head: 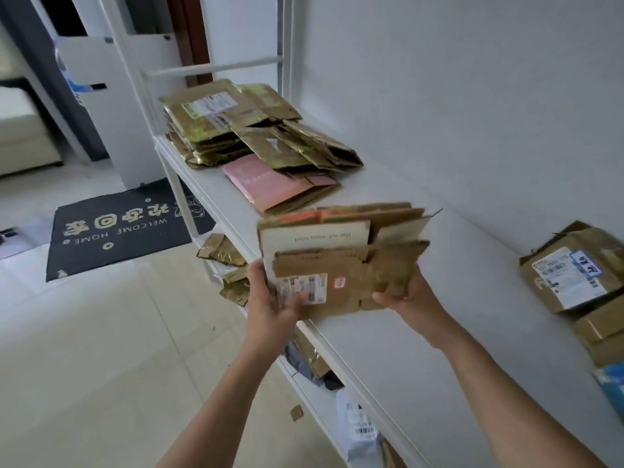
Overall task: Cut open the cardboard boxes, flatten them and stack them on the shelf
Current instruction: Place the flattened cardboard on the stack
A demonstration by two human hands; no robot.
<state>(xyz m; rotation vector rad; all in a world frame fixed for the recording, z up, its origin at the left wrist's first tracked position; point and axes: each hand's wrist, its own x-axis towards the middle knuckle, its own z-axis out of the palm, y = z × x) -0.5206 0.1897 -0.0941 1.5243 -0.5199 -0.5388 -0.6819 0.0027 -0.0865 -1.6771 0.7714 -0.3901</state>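
Note:
Both my hands hold a bundle of flattened cardboard boxes (344,255) above the front edge of the white shelf (422,332). My left hand (273,298) grips its left side, thumb on a shipping label. My right hand (408,295) grips the lower right corner. Farther back on the shelf lies a stack of flattened boxes (256,130), with a pink flattened box (273,184) in front of it. Intact taped boxes (577,275) sit at the shelf's right end.
A lower shelf level holds more flattened cardboard (229,265) and plastic mailers (358,423). A black doormat (121,228) lies on the tiled floor to the left. A scrap of cardboard (296,413) lies on the floor. The white wall is right behind the shelf.

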